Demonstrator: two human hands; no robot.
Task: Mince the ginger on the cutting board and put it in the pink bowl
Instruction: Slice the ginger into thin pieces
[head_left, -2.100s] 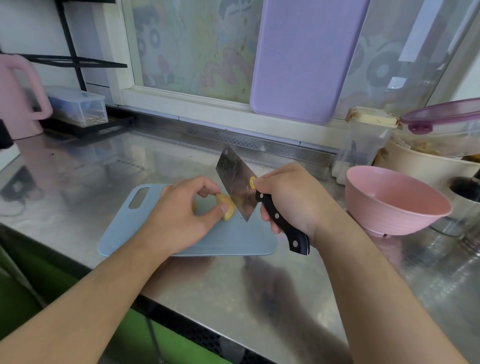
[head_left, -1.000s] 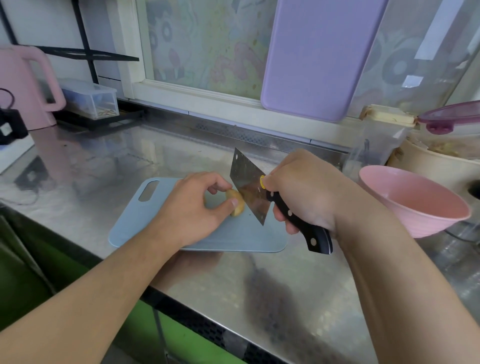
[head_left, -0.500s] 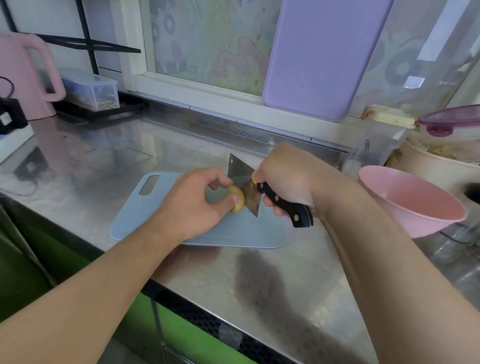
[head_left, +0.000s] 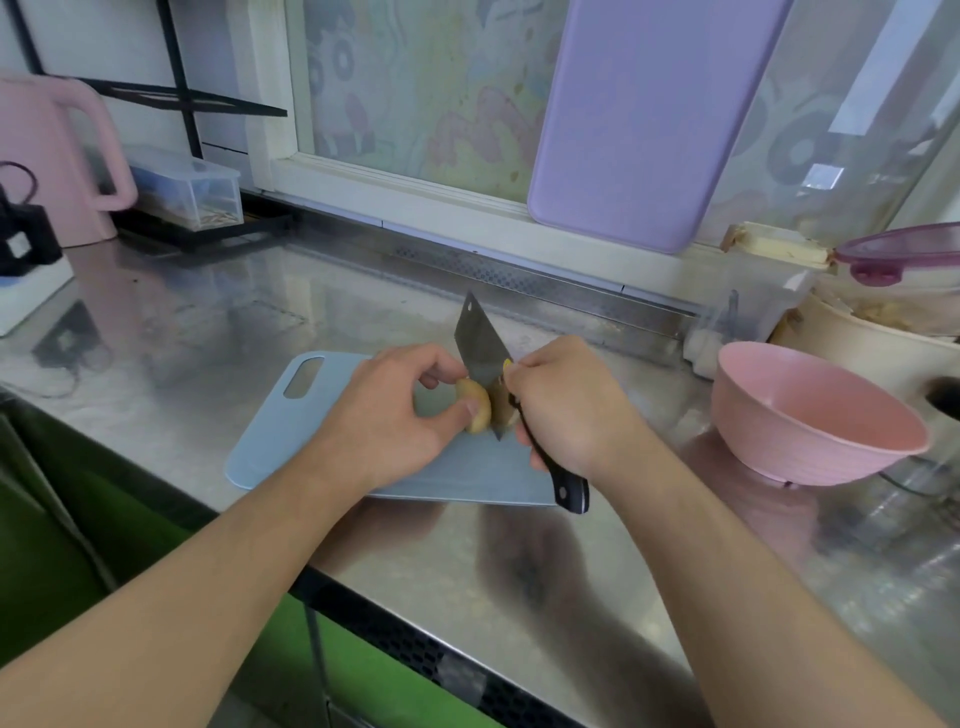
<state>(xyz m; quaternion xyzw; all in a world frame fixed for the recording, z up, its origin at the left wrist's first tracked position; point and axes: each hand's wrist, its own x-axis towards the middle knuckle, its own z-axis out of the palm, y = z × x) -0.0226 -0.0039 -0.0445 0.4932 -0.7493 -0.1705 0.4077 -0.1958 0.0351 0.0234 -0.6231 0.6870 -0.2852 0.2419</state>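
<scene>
Head view: left hand (head_left: 384, 415) pinches ginger (head_left: 475, 408) mid cutting board (head_left: 322, 431); right hand (head_left: 566, 410) grips cleaver (head_left: 480, 348). Pink bowl (head_left: 810, 415) at 3 o'clock. Risk: blade nicks my thumb, just beside.

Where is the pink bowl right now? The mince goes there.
The pink bowl stands on the steel counter, right of the blue cutting board, beyond the right hand.

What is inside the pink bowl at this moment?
The round pink bowl on the steel counter shows only bare pink inner wall; no ginger is visible in it. Its near rim hides the lowest part of the bottom, so that part cannot be checked.
</scene>
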